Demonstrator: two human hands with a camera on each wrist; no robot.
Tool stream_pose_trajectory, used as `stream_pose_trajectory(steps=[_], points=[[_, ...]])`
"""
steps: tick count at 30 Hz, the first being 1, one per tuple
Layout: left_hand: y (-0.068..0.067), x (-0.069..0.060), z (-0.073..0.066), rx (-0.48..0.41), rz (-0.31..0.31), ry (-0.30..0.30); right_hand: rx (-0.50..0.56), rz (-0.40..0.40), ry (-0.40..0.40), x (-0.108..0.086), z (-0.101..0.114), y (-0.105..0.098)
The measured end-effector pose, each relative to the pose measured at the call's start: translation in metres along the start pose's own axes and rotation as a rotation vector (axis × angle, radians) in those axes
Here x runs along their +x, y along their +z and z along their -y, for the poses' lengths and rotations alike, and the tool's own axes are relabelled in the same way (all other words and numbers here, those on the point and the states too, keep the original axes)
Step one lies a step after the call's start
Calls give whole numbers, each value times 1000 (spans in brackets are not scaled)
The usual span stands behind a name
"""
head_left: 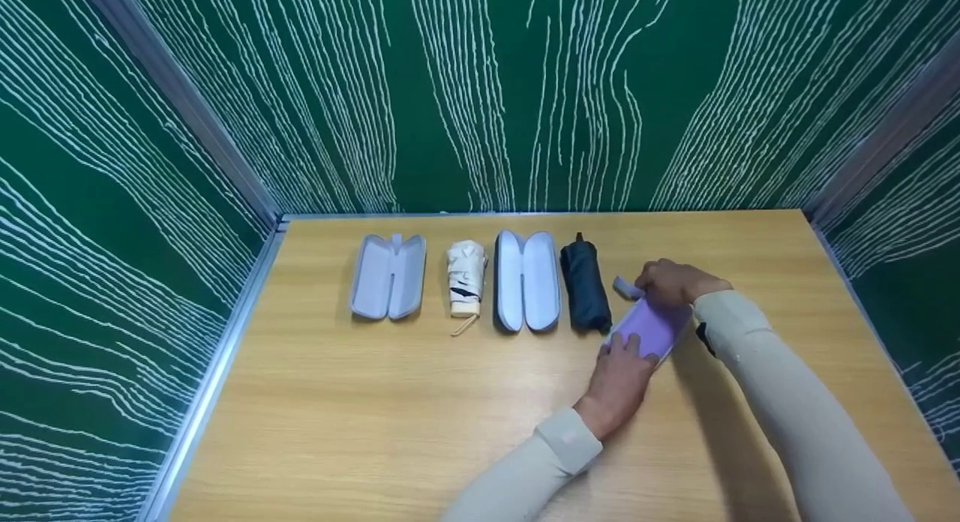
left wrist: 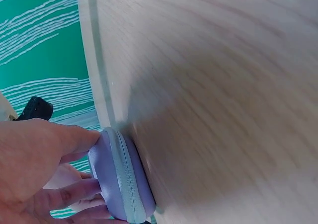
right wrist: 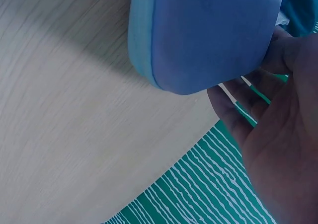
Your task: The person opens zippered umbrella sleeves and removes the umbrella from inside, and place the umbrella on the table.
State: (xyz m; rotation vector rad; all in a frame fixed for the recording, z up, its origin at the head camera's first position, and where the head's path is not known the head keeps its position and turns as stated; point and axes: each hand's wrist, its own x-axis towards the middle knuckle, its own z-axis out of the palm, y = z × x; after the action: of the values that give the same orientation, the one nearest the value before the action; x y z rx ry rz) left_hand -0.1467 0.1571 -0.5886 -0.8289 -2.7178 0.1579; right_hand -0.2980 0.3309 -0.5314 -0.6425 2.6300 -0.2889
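A closed purple zip case (head_left: 651,328) lies slanted on the right side of the table, a short purple strap (head_left: 627,288) sticking out at its far end. My left hand (head_left: 618,378) holds its near end, fingers spread over the top. In the left wrist view, the pale zip band (left wrist: 126,179) runs round the case's edge beside the fingers. At the far end my right hand (head_left: 675,283) grips the corner by the strap; its thumb and fingers curl at the case's edge in the right wrist view. What its fingertips pinch there is partly hidden.
A row stands left of the purple case: a dark folded umbrella (head_left: 585,286), an open case with pale lining (head_left: 541,282), a cream folded umbrella (head_left: 466,274) and another open grey-lilac case (head_left: 406,278). Green walls with white lines border the wooden table (head_left: 390,417).
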Motion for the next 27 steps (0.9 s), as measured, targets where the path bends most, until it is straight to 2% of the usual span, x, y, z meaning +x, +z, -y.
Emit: stream_pose_trajectory(steps=[4, 8, 14, 21, 27], points=[[0, 0, 1, -19, -5, 9, -49, -13, -36, 1, -3, -1], [0, -1, 1, -4, -16, 10, -49, -8, -50, 4, -5, -5], [1, -2, 3, 68, -41, 21, -28, 37, -11, 8, -3, -11], [1, -2, 4, 51, -33, 28, 17, 119, 91, 10, 3, -16], [1, -2, 3, 60, -6, 36, 41, 154, 144, 11, 6, -17]])
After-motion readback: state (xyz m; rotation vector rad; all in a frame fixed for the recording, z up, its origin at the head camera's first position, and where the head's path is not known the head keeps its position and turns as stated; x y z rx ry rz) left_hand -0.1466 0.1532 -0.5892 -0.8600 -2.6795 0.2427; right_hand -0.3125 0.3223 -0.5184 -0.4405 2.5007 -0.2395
